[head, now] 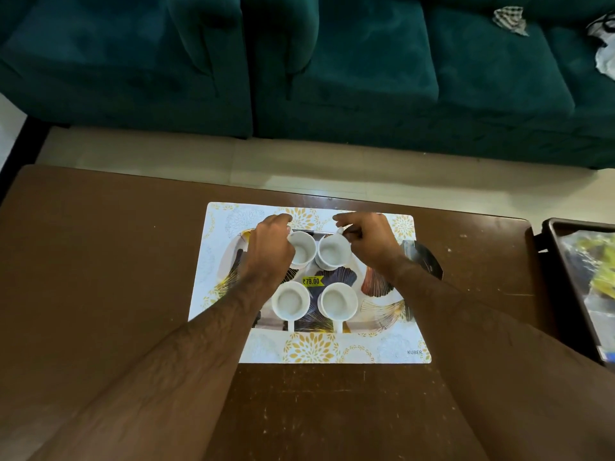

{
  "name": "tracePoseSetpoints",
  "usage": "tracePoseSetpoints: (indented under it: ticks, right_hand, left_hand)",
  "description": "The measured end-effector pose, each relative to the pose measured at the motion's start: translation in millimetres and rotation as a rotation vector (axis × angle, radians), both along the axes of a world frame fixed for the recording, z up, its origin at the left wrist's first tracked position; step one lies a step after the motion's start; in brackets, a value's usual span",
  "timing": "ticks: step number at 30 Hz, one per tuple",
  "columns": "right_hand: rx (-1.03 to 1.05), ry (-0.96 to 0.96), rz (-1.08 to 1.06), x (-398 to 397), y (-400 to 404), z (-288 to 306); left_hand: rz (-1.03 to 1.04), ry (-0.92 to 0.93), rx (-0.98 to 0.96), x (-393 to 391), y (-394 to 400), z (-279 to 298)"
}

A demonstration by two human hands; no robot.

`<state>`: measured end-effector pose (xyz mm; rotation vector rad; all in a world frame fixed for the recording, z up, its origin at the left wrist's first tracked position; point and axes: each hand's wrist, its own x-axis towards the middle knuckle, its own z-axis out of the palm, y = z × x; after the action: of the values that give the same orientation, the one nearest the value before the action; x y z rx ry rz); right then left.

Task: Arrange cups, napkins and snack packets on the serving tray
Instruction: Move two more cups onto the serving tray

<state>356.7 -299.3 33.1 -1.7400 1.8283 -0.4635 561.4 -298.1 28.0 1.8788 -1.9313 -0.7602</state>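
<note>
Serving tray (382, 296) on brown table (100, 261); left hand (271, 242) and right hand (369, 242) each grip a cup.

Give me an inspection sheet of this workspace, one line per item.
Surface: brown table with scuff marks; a floral placemat lies on it.
Job's things: patterned serving tray on the placemat, carrying four white cups, two far and two near; a yellow price sticker sits between them. No napkins identifiable.
Clutter: dark tray at the table's right edge holding clear and yellow-green packets.
Grippers: left hand grips the far left cup; right hand pinches the far right cup's handle.
Cables: nothing seen.
Surroundings: teal sofa beyond pale floor tiles; checked cloth on its seat.
</note>
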Motion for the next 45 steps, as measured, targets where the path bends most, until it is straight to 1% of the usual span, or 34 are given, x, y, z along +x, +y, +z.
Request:
tracePoseSetpoints:
  ticks: [3,5,9,16,30,45]
  right_hand:
    - [0.002,-0.117,-0.19,0,12,-6]
    - [0.0,-0.142,-0.232,-1,22,-8]
    - [0.049,-0.137,-0.178,3,37,-11]
    - [0.003,-0.068,-0.113,6,36,-12]
    - [-0.007,0.011,-0.138,11,36,-12]
    - [0.015,0.036,-0.162,14,39,-8]
  left_hand:
    - [0.09,0.015,-0.053,3,8,-2]
    - [0.11,0.006,-0.047,7,14,-1]
    - [0.045,-0.005,0.03,7,24,3]
    - [-0.002,-0.045,0.078,5,19,7]
    - [-0.04,0.025,0.017,5,24,10]
    - [-0.026,0.064,0.031,6,24,8]
